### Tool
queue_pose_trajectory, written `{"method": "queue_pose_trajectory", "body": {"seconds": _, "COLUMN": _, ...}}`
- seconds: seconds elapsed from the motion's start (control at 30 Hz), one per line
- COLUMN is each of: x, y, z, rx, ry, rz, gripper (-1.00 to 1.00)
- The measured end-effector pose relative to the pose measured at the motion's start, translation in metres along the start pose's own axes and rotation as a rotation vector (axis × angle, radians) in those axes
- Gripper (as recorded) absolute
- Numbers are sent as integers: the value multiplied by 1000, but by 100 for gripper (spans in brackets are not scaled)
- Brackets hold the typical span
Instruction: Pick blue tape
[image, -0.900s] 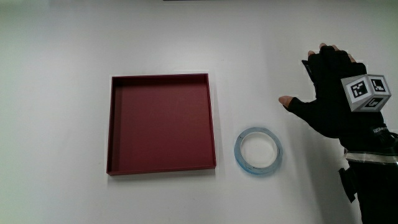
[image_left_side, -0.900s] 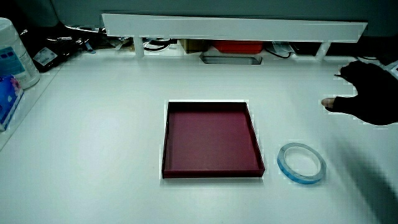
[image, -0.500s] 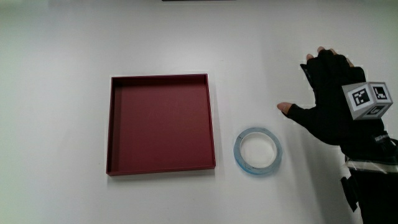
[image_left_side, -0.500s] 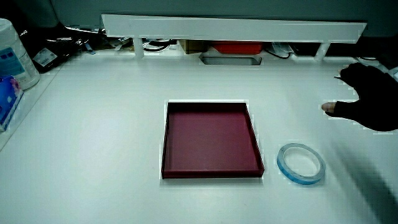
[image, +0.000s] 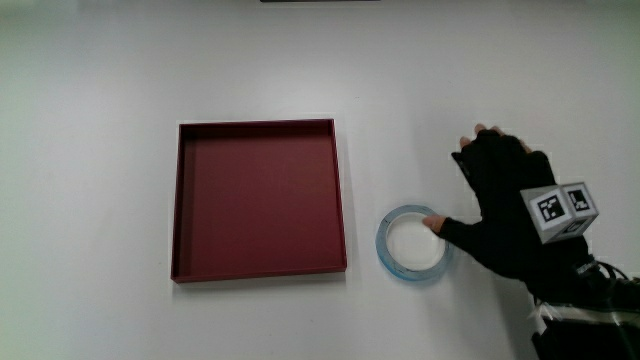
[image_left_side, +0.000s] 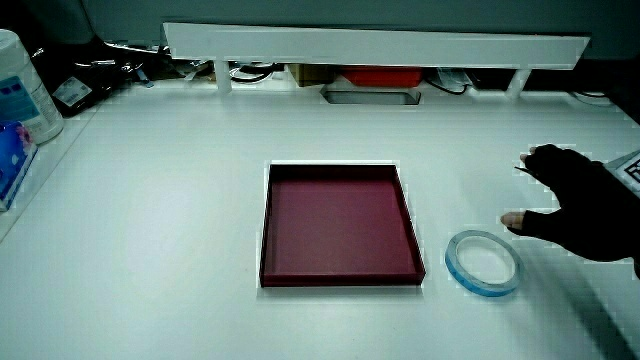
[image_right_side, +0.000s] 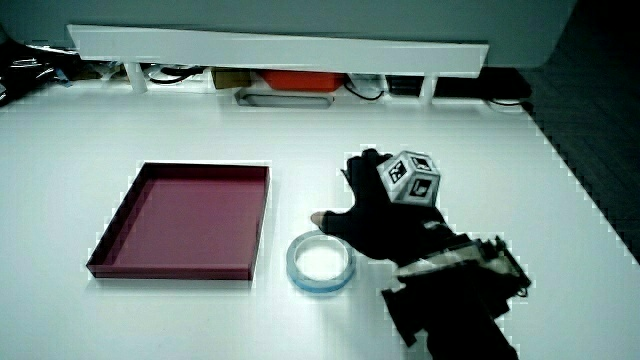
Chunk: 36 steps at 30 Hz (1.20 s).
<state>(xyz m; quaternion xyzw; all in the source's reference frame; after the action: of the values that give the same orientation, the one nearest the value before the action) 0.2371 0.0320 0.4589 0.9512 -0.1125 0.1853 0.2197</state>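
Flat on the white table: pale blue ring-shaped tape roll, just beside shallow square dark-red tray. Black-gloved hand beside tape, grip spread, thumb over its rim, pinching nothing.

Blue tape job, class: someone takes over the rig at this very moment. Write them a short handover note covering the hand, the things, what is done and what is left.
Hand: beside the blue tape, fingers spread, holding nothing; thumb tip over the roll's rim.
Blue tape: flat on the table, beside the red tray, outside it.
Red tray: nothing in it.
Done: hand is at the tape.
Left: close on the roll and lift it; not yet grasped.
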Motion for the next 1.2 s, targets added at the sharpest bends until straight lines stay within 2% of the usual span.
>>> {"method": "queue_pose_trajectory", "body": {"seconds": 0.03, "x": 2, "y": -1, "z": -6, "rx": -26, "ry": 38, "rz": -1, "gripper": 0}}
{"method": "queue_pose_trajectory", "body": {"seconds": 0.1, "x": -21, "y": -6, "z": 5, "rx": -71, "ry": 12, "rz": 7, "gripper": 0}}
{"method": "queue_pose_trajectory", "body": {"seconds": 0.13, "x": -21, "y": -7, "z": 1, "rx": -82, "ry": 32, "rz": 15, "gripper": 0}}
{"method": "queue_pose_trajectory", "body": {"seconds": 0.23, "x": -23, "y": -10, "z": -11, "rx": -83, "ry": 63, "rz": 42, "gripper": 0}}
{"method": "queue_pose_trajectory", "body": {"seconds": 0.27, "x": -22, "y": -11, "z": -17, "rx": -93, "ry": 101, "rz": 47, "gripper": 0}}
{"method": "queue_pose_trajectory", "body": {"seconds": 0.4, "x": -27, "y": -15, "z": -28, "rx": -116, "ry": 83, "rz": 64, "gripper": 0}}
{"method": "queue_pose_trajectory", "body": {"seconds": 0.47, "x": -29, "y": -17, "z": -32, "rx": -39, "ry": 96, "rz": 77, "gripper": 0}}
{"method": "queue_pose_trajectory", "body": {"seconds": 0.63, "x": -37, "y": -23, "z": -42, "rx": -66, "ry": 98, "rz": 101, "gripper": 0}}
{"method": "queue_pose_trajectory", "body": {"seconds": 0.7, "x": -37, "y": -24, "z": -49, "rx": -74, "ry": 81, "rz": 107, "gripper": 0}}
{"method": "queue_pose_trajectory", "body": {"seconds": 0.97, "x": -41, "y": -29, "z": -58, "rx": -53, "ry": 64, "rz": 145, "gripper": 0}}
{"method": "queue_pose_trajectory", "body": {"seconds": 1.2, "x": -41, "y": -29, "z": -62, "rx": -20, "ry": 33, "rz": 157, "gripper": 21}}
